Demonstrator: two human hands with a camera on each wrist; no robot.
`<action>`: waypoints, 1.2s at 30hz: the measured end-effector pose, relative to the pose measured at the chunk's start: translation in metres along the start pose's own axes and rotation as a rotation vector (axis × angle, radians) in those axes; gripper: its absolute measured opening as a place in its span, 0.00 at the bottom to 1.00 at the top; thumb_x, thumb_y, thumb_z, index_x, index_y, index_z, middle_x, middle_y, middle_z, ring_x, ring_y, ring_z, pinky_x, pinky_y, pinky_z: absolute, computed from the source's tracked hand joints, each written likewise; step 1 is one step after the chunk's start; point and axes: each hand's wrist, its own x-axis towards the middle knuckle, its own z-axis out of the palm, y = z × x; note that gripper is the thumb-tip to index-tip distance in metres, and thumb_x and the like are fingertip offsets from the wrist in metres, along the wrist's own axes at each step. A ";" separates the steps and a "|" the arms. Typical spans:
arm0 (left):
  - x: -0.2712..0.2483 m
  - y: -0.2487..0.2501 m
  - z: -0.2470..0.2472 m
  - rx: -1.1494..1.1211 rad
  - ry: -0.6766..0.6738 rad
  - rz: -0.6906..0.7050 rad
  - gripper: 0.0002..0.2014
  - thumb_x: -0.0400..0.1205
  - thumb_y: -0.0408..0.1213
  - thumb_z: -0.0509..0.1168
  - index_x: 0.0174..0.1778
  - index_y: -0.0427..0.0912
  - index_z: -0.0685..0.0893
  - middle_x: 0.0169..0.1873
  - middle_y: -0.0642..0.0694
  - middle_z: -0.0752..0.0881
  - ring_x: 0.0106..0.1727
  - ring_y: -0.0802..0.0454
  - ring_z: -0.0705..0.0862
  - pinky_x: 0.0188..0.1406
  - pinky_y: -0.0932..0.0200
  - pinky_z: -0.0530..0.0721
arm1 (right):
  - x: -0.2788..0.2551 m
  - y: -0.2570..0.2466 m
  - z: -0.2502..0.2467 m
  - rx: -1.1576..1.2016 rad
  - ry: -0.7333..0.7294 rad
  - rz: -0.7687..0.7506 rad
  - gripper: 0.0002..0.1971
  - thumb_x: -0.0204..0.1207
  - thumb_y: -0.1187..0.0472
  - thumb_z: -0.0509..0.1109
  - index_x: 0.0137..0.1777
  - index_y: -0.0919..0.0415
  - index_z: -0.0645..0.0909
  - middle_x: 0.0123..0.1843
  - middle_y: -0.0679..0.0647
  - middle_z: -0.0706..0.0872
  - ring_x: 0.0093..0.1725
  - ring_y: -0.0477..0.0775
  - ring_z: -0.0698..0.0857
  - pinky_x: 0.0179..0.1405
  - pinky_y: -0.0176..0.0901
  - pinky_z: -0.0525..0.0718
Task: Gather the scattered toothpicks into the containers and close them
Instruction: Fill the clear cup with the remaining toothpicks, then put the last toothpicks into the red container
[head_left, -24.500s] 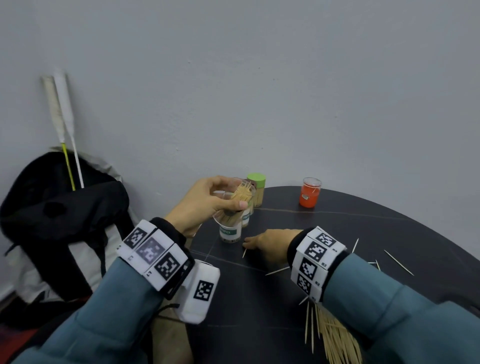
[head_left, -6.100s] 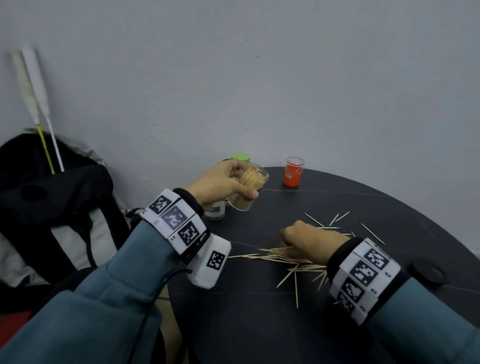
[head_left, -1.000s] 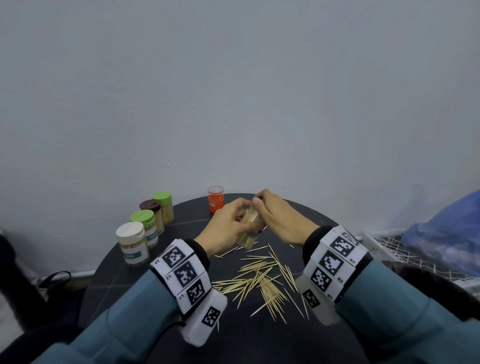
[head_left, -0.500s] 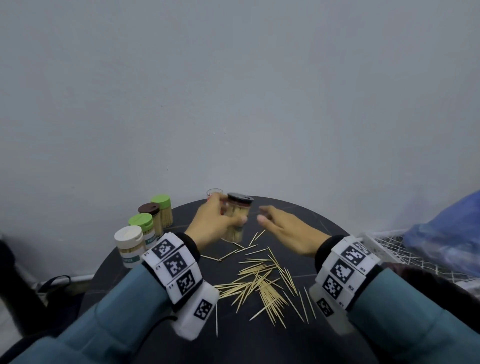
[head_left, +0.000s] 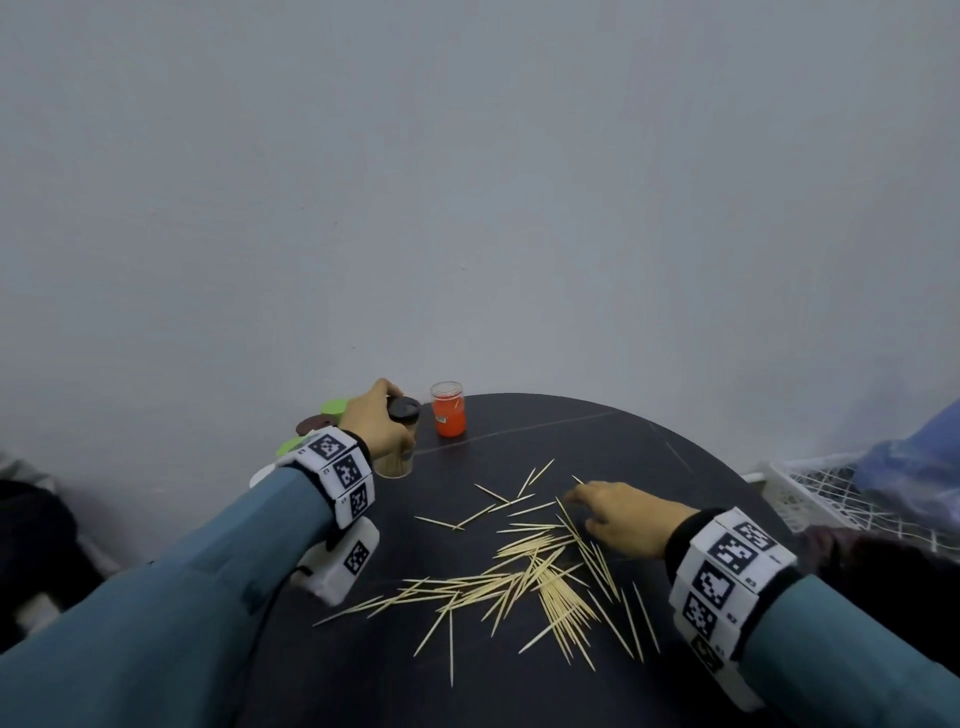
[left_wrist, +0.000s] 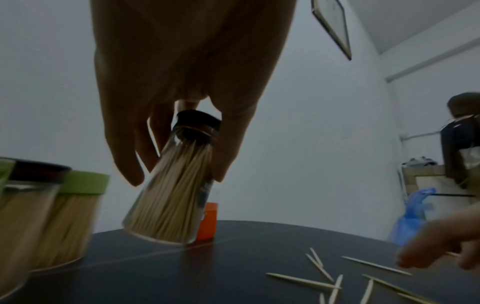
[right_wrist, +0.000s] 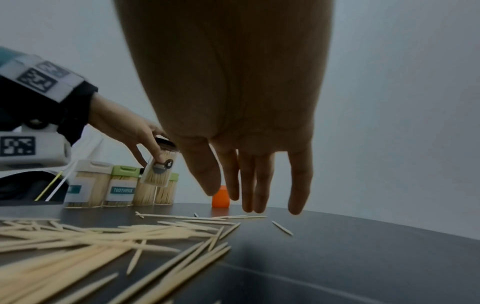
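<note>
My left hand (head_left: 375, 419) grips the clear dark-capped toothpick jar (left_wrist: 173, 181), tilted just above the round black table (head_left: 649, 457). My right hand (head_left: 621, 519) hangs slack over the scattered wooden toothpicks (head_left: 524, 566). Risk: set down tilted, it could topple beside the green-lidded jar (left_wrist: 75, 209).

Head view looks down; both low wrist views share the table (head_left: 519, 691).
</note>
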 end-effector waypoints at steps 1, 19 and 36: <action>0.004 -0.003 0.001 0.026 -0.004 -0.018 0.29 0.67 0.24 0.76 0.62 0.38 0.75 0.56 0.37 0.82 0.50 0.45 0.76 0.44 0.56 0.75 | 0.001 0.000 0.000 0.007 0.000 -0.001 0.23 0.83 0.66 0.54 0.78 0.60 0.62 0.77 0.57 0.68 0.76 0.54 0.68 0.75 0.46 0.67; 0.039 0.001 0.038 0.365 0.035 -0.040 0.35 0.70 0.33 0.78 0.71 0.34 0.70 0.66 0.34 0.76 0.67 0.38 0.76 0.63 0.47 0.78 | 0.007 0.003 0.005 0.012 -0.078 0.089 0.19 0.83 0.64 0.56 0.73 0.66 0.67 0.73 0.62 0.73 0.71 0.59 0.73 0.69 0.49 0.72; 0.093 0.048 0.092 0.719 -0.087 0.055 0.24 0.81 0.38 0.64 0.73 0.39 0.69 0.69 0.36 0.73 0.70 0.37 0.73 0.64 0.45 0.74 | 0.013 0.004 0.005 0.008 -0.051 0.059 0.20 0.83 0.62 0.58 0.74 0.66 0.66 0.73 0.61 0.71 0.72 0.59 0.72 0.69 0.48 0.71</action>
